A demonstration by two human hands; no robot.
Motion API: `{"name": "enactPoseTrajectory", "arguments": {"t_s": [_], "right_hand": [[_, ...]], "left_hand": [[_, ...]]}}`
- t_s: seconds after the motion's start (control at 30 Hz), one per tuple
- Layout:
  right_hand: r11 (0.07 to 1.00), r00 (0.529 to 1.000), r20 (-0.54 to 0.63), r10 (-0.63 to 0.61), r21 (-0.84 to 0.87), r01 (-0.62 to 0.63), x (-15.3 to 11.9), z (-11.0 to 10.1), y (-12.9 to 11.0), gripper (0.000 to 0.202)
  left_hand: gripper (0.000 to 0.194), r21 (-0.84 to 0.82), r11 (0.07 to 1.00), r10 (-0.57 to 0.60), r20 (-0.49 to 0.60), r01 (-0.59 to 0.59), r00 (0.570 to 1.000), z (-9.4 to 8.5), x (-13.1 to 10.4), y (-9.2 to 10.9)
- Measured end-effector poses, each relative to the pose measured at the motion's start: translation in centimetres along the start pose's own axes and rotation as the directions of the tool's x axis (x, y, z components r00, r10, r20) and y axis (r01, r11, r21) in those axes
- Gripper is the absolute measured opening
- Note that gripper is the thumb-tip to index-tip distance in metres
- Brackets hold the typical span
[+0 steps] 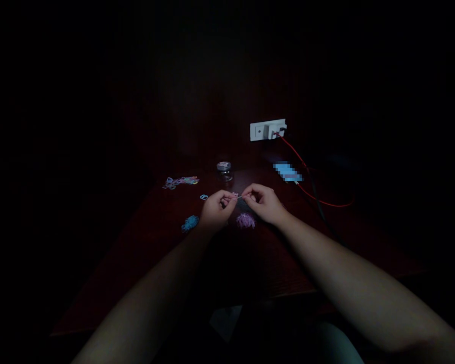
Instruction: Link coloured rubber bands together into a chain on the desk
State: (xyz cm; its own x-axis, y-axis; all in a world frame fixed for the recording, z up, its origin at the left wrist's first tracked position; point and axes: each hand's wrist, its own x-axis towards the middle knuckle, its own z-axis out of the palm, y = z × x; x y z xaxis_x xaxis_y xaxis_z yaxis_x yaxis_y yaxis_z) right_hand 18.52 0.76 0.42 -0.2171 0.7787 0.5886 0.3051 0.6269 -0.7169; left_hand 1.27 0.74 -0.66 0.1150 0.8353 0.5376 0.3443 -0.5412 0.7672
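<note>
In the head view, take the round clear jar [224, 172] as the landmark; it stands toward the back of the dark red table [144, 258]. Nearer the person than the jar, the left hand [217, 208] is a little to its left and the right hand [264, 203] to its right. Each has thumb and forefinger pinched on a thin pale strand [239, 197], which bridges the narrow gap between the fingertips, nearer than the jar and slightly to its right; the other fingers are curled in. Whether the strand is one loop or several cannot be told.

Small pink bands [235, 194] show just behind the strand, and a purple band pile [245, 220] sits on the near side of the jar, between the wrists. A blue band pile [190, 223] lies nearer and left of the jar, close by the left wrist, with two light-blue bands [203, 197] behind it. A mixed band pile [181, 182] is farther left of the jar. To the jar's right, a lit phone [287, 172] and red cable [326, 203] bound the room beyond the right hand. Tabletop stretches from the purple pile to the front edge, well nearer than the jar; the forearms cross that edge.
</note>
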Motion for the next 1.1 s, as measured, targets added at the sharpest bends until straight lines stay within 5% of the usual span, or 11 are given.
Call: {"name": "enactPoseTrajectory", "arguments": {"t_s": [1.1], "right_hand": [[0.997,0.994,0.108,-0.002,0.072,-0.006,-0.23,0.16,0.61,0.01]], "left_hand": [[0.014,-0.016,1.0,0.024,-0.003,-0.024,1.0,0.09,-0.09,-0.16]]}}
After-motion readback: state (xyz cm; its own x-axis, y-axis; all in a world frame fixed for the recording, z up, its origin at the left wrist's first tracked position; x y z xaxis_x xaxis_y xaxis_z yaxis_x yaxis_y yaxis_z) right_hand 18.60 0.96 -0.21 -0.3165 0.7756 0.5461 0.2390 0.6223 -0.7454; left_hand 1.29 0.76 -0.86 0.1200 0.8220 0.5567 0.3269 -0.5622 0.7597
